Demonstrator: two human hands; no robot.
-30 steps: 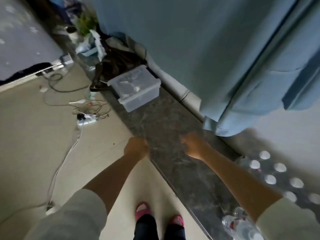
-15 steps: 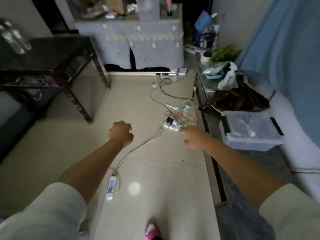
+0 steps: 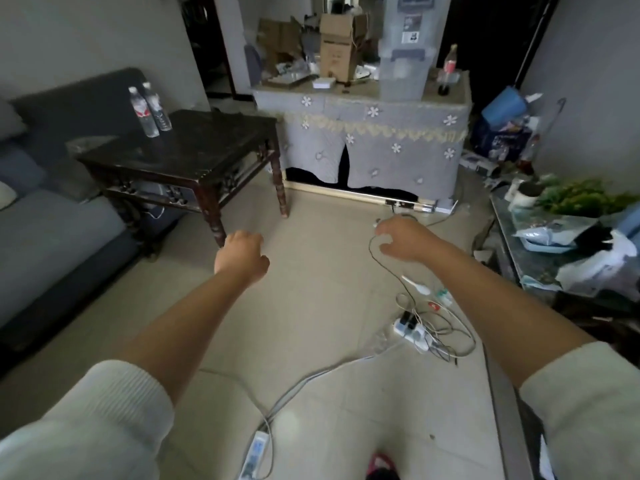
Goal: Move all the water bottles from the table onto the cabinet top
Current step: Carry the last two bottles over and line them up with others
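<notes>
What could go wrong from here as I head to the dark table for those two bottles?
1. Cables and a power strip sprawl across the floor near the feet; a foot could snag them.
2. The two water bottles stand close together near the far edge of the dark table; grabbing one may topple the other.
3. The left hand and right hand hold nothing, so nothing can drop yet.

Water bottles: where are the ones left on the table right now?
In the head view, two water bottles stand upright, side by side, at the far left corner of the dark wooden table, next to the grey sofa.
</notes>
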